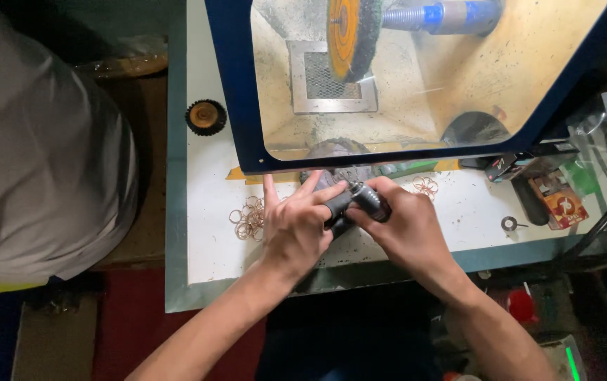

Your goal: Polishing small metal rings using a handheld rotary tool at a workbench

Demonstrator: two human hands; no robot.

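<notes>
My right hand [408, 227] grips a dark grey pen-shaped rotary handpiece [367, 200] over the white worktop [212, 240]. My left hand [296, 226] is pressed against it from the left, fingers closed round the grey grip, two fingers stretched toward the polishing box. Whatever small piece sits under the tool tip is hidden by my fingers. A heap of thin metal rings [247, 217] lies just left of my left hand. A few more rings [425, 186] lie right of my right hand.
A blue-framed polishing box [240, 106] with a yellow buffing wheel [349, 35] stands at the back. A spare wheel [205, 116] lies at the left. Another person in grey [43, 141] stands at the left. A washer [509, 223] and small packets [561, 201] lie at the right.
</notes>
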